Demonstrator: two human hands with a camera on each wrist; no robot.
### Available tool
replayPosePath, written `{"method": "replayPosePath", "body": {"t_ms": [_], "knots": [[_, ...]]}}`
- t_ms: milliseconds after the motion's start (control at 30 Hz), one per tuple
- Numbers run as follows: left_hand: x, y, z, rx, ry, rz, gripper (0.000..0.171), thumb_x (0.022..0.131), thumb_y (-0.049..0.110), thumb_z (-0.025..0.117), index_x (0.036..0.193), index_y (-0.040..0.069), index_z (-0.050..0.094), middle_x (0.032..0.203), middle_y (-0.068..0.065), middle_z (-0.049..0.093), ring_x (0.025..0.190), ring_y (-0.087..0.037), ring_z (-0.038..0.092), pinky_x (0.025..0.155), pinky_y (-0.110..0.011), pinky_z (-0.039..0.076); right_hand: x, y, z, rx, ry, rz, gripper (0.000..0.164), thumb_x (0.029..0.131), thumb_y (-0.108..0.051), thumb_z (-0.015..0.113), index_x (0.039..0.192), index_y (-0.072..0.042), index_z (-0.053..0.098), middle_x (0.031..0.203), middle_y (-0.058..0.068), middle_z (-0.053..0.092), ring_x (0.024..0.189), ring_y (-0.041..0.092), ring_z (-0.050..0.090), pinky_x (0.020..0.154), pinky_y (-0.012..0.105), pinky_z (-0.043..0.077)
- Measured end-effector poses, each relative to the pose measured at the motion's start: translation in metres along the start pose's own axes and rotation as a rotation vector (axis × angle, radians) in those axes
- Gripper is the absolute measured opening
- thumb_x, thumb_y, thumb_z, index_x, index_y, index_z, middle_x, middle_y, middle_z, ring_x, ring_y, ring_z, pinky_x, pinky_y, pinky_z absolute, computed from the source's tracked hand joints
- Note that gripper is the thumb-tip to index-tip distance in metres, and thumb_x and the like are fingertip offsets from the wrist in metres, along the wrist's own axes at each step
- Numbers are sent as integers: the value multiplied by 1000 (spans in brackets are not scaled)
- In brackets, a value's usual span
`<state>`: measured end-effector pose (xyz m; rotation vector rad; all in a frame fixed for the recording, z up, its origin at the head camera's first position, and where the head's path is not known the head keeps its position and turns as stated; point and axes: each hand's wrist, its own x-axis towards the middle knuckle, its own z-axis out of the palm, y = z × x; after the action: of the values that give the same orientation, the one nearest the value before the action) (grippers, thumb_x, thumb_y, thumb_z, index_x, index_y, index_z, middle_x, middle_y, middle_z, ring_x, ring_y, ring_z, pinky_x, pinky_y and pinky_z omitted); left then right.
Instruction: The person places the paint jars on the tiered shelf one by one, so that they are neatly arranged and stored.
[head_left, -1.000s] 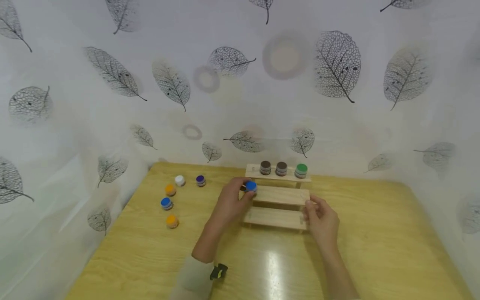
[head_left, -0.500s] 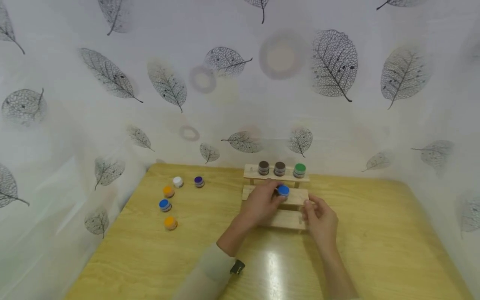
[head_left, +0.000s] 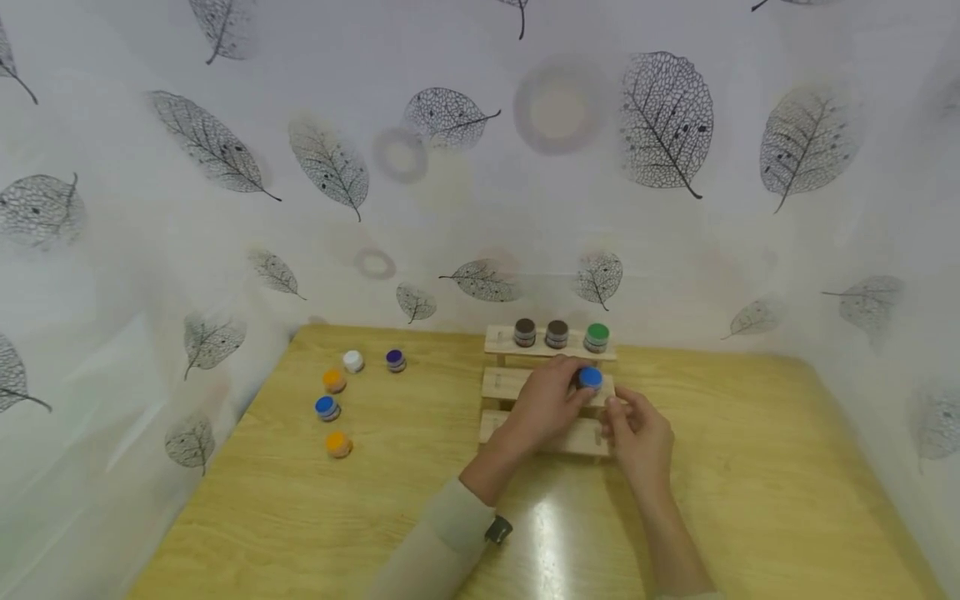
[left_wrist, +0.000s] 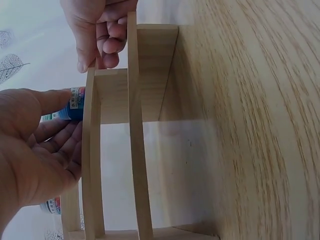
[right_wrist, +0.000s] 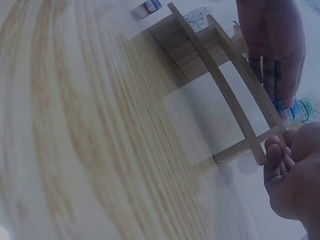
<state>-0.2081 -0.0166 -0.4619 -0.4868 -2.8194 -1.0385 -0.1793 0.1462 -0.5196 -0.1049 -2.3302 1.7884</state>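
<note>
My left hand pinches a small blue-lidded paint jar between thumb and fingers. In the left wrist view that jar stands upright against the middle shelf board, at its right end in the head view. The three-step wooden rack bears the jar on its middle step. With thumb and fingers my right hand grips the right end of the same step. Two brown-lidded jars and a green-lidded jar stand on the top step. Part of the bottom step is hidden behind my left hand.
Left of the rack, several jars stand on the wooden table: a white-lidded one, a purple-lidded one, two orange-lidded ones and a blue-lidded one. A leaf-patterned curtain rises behind the table.
My left hand has carried the blue-lidded jar rightward along the middle step, from its left end to its right end. My right hand has kept its hold on the rack.
</note>
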Motion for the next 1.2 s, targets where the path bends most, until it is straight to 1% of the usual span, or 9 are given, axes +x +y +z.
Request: {"method": "replayPosePath", "body": {"t_ms": [100,267,367,500,667,833,933,1067,1200], "knots": [[0,-1,0,-7,2,-6,41,102,24,73,141,14,66,130,-3,69,119,-15,66,104,-25,53,0,0,0,12,-2,-22,33,107,-17,64,133,4,66,97,25,75,66,6,68,55,17,56],[-3,-6,-1,-29,8,0,46,100,19,76,142,8,64,137,-8,67,126,-20,64,110,-29,50,0,2,1,28,2,-53,33,107,-18,66,131,3,68,95,24,75,65,7,67,53,18,56],[-9,-13,-4,-72,24,-46,52,97,19,79,145,6,62,137,-8,68,126,-20,65,110,-30,50,0,2,2,22,-2,-41,33,107,-20,65,132,1,68,94,22,75,65,8,68,53,19,56],[-19,-24,-10,-148,64,-112,55,95,20,81,145,7,62,130,-6,70,120,-18,66,106,-29,54,0,-1,2,14,3,-14,33,108,-22,65,132,0,68,93,20,75,66,9,67,53,20,56],[-28,-37,-18,-195,101,-128,52,96,21,81,143,6,64,123,-5,70,114,-17,66,102,-30,56,0,-2,1,32,10,-7,32,108,-20,65,131,1,68,91,19,75,65,10,66,51,20,55],[-39,-51,-30,-237,130,-165,50,97,23,81,140,4,65,120,-4,70,113,-17,65,101,-33,56,-1,1,2,45,4,-6,31,108,-19,64,131,1,68,90,21,74,62,10,65,47,20,53],[-44,-61,-42,-279,167,-191,47,98,22,80,138,3,66,118,-5,70,111,-18,65,100,-35,57,-1,3,2,34,8,-7,32,108,-21,64,131,0,68,91,21,74,62,10,65,48,19,53],[-47,-75,-56,-327,200,-211,44,99,24,78,136,1,68,114,-5,72,106,-18,66,96,-36,58,0,3,3,17,15,-3,32,108,-21,64,131,0,68,92,21,74,64,9,66,49,19,54],[-48,-89,-63,-320,231,-231,45,99,27,78,134,1,69,114,-4,74,103,-18,68,93,-35,59,0,3,3,4,15,-5,32,108,-21,64,131,1,68,93,22,75,66,9,67,53,19,56]]}}
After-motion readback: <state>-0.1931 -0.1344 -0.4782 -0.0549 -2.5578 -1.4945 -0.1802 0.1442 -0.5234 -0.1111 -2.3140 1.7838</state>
